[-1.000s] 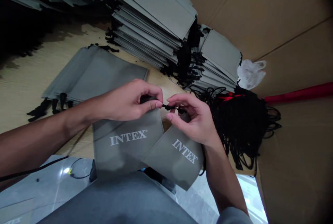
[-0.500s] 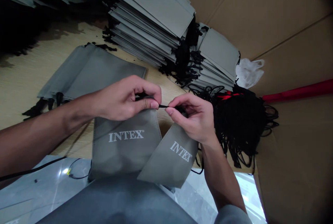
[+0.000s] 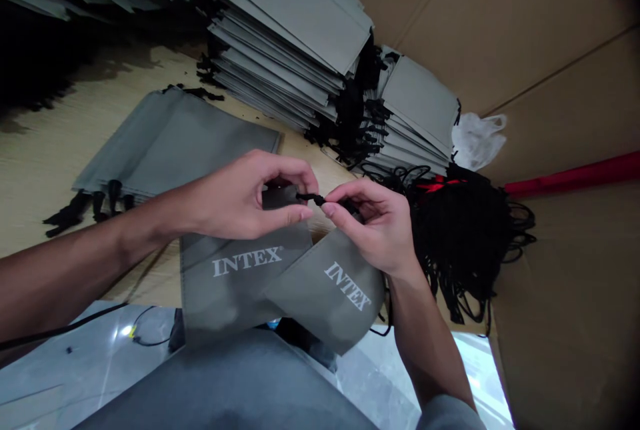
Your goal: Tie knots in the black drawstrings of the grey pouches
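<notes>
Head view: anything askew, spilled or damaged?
Nothing damaged. Left hand grips a grey pouch, right hand pinches its black cord. Only oddities: the cord heap is a loose tangle with strands trailing out, and the tall pouch stack sits fanned, not square.

A grey INTEX pouch (image 3: 233, 283) lies partly under a second pouch (image 3: 335, 300), black cord (image 3: 310, 198) at their tops.

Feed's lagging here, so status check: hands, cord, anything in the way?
Left hand grip shut on top of grey fabric INTEX pouch. Right hand pinching thin black drawstring cord. Second grey INTEX pouch overlaps it.
</notes>
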### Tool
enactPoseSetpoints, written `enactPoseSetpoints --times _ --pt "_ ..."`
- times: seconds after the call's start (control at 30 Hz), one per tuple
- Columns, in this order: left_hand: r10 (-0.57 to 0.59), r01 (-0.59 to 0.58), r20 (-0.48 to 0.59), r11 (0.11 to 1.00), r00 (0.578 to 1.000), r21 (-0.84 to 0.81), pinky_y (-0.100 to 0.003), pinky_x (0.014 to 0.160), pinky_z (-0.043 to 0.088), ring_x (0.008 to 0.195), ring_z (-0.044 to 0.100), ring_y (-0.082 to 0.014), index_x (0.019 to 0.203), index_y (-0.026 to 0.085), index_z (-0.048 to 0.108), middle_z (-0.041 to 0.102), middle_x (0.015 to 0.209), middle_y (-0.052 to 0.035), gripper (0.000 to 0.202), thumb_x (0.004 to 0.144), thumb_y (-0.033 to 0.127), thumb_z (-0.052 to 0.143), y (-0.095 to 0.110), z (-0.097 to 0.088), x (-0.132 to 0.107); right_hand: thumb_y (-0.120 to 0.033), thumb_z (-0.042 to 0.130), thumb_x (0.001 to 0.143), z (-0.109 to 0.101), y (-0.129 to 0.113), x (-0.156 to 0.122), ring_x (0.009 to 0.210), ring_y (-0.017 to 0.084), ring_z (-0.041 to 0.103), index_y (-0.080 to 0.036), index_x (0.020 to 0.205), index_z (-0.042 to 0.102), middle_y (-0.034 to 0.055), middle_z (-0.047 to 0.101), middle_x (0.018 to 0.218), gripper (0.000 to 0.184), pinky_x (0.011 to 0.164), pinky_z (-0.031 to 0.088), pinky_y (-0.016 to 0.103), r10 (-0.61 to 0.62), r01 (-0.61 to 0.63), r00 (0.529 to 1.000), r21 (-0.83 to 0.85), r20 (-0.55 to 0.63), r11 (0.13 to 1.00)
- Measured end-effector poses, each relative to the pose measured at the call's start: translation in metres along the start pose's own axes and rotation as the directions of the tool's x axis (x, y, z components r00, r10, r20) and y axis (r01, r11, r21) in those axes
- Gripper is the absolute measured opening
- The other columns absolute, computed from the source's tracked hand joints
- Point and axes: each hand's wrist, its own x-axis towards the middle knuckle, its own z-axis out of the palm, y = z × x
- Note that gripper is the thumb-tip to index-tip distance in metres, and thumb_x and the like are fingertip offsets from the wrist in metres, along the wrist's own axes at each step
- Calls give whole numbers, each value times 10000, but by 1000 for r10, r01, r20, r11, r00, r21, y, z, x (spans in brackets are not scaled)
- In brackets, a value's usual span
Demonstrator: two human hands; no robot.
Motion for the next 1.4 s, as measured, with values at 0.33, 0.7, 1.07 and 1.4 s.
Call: enactPoseSetpoints --times 0.33,0.7,1.07,1.4 --pt "99 -92 -195 995 976 48 -192 541 446 643 655 -108 988 236 828 799 797 -6 115 883 279 811 3 12 -3 -293 886 900 6 -6 -3 833 173 780 -252 978 838 8 841 930 101 768 674 319 16 -16 1000 1 -17 1000" --pt "17 -9 -119 998 993 67 -193 563 479 708 691 -126 1042 211 836 826 910 -27 194 912 346 790 2 5 -1 -265 860 910 1 1 -1 818 169 749 -243 961 812 9 808 904 73 755 640 316 0 -1 999 -22 -42 1000" --pt "35 -28 -48 990 998 139 -203 555 445 653 626 -119 889 190 788 744 745 -7 181 975 301 675 -6 -10 1 -232 831 925 -8 4 -1 811 166 713 -234 943 799 10 785 893 36 717 582 311 4 -8 999 -80 -41 997" --pt "56 -56 2 991 998 125 -193 572 400 614 584 -90 903 208 795 737 726 24 172 976 251 645 -2 2 3 -271 875 899 3 5 -1 938 180 741 -257 1122 767 11 797 1061 249 872 611 337 -80 92 990 -102 116 991"
